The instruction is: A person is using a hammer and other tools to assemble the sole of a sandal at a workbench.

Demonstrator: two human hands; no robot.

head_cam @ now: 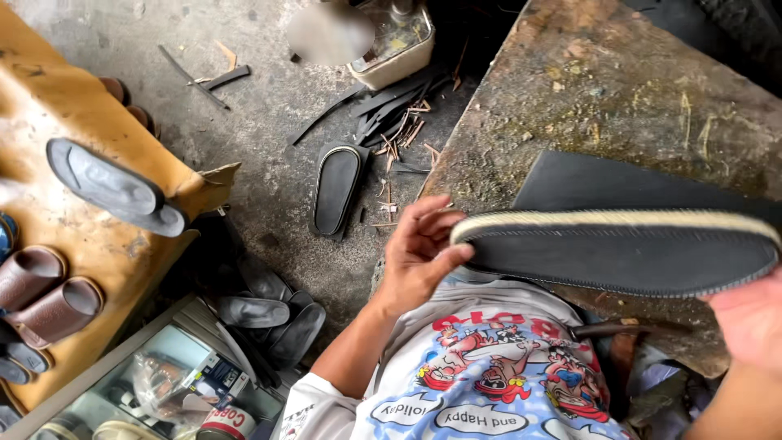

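Both hands grasp sole [619, 253]: left hand [417, 259] pinches toe, right hand [751, 319] heel. Keep it level, grip edges only.

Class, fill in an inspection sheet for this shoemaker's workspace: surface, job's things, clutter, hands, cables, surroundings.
Surface: worn, stained workbench, black sheet lying on it.
Job's things: black shoe sole with pale woven edge, held level between both hands.
Clutter: leather scraps and a loose sole on the concrete floor.
Hands: left hand grips the sole's end; right hand supports the other end.
Cables: nothing seen.
Surroundings: brown sandals on a tan sheet.
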